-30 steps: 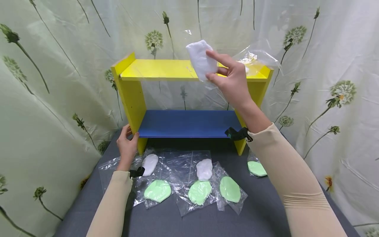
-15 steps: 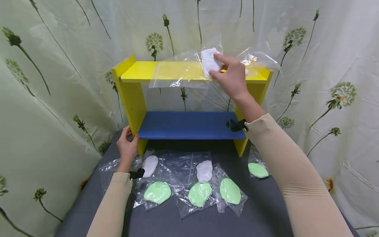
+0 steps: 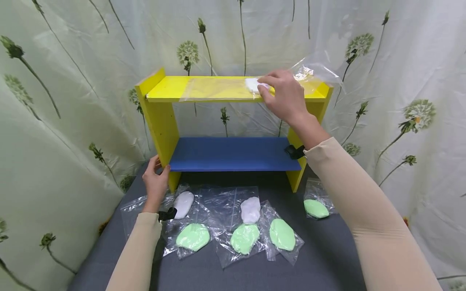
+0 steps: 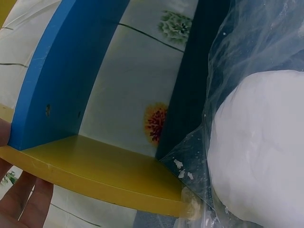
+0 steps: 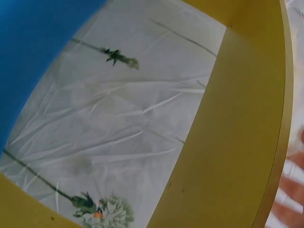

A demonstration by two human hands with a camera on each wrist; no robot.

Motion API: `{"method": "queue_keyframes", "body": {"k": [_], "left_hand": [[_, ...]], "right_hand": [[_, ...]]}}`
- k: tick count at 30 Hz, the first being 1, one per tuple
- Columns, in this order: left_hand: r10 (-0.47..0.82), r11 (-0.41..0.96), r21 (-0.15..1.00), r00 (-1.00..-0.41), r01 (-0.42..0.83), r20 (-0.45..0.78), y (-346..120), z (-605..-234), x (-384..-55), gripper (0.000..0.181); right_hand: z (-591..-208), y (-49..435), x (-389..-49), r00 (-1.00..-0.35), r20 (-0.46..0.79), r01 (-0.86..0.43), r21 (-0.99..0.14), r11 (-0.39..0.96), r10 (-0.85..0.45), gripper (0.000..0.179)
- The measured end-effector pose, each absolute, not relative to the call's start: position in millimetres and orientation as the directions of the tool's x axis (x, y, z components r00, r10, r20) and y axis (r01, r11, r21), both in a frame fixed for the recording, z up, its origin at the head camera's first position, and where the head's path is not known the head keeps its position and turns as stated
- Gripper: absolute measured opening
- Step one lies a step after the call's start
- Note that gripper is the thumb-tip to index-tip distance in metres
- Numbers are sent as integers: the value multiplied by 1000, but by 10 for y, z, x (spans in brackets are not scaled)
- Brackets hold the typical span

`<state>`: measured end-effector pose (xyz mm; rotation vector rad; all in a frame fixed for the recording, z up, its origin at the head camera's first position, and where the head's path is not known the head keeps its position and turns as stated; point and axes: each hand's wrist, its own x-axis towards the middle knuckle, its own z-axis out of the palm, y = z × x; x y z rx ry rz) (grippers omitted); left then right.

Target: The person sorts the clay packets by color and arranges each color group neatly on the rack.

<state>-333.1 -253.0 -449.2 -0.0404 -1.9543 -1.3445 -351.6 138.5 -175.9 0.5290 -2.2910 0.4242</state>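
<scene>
My right hand is at the yellow top board of a small shelf. Thumb and index finger pinch a white clay-like slab in a clear plastic bag, which lies low over the board; the bag's flat part spreads left. In the right wrist view, only blurred fingers show beyond the yellow board. My left hand grips the shelf's left side panel beside the blue lower board. In the left wrist view, its fingers wrap the yellow panel's edge.
Another clear bag sits at the top board's right end. On the dark table before the shelf lie bagged white slabs and bagged green slabs. One green slab lies apart at right. A flower-patterned curtain surrounds the shelf.
My right hand has lowered the bagged white slab from above the shelf to the top board, tilting it flatter. The left hand stays on the side panel.
</scene>
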Motion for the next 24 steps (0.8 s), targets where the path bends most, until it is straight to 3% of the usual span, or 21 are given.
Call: {"method": "queue_keyframes", "body": {"k": [4,9,16,20,24], "left_hand": [[-373,452,789,-715,417,592,-2546,-4487,-3326,44],[-373,447,799,-728,403,576,-2518,-4487,-3308,44],[-370,448,805,-739,389,563,-2514,-4498,-3313,46],[-375,437,800,-725,412,578,-2513,-4509,-3318,47],[-376,439,798,-722,413,581,-2518,-4511,-3323,46]], "right_hand": [[-1832,1412,-3505,-628,666,-541,-1,841,-403,40],[-1846,1398,-3488,-681,580,-499,80,863,-448,52],[-1730,1573,-3397,-686,626,-493,-24,870,-371,49],[-1693,1770,-3366,-764,565,-444,-111,889,-311,51],[-1714,1893,-3353,-813,491,-422,-127,898,-313,54]]}}
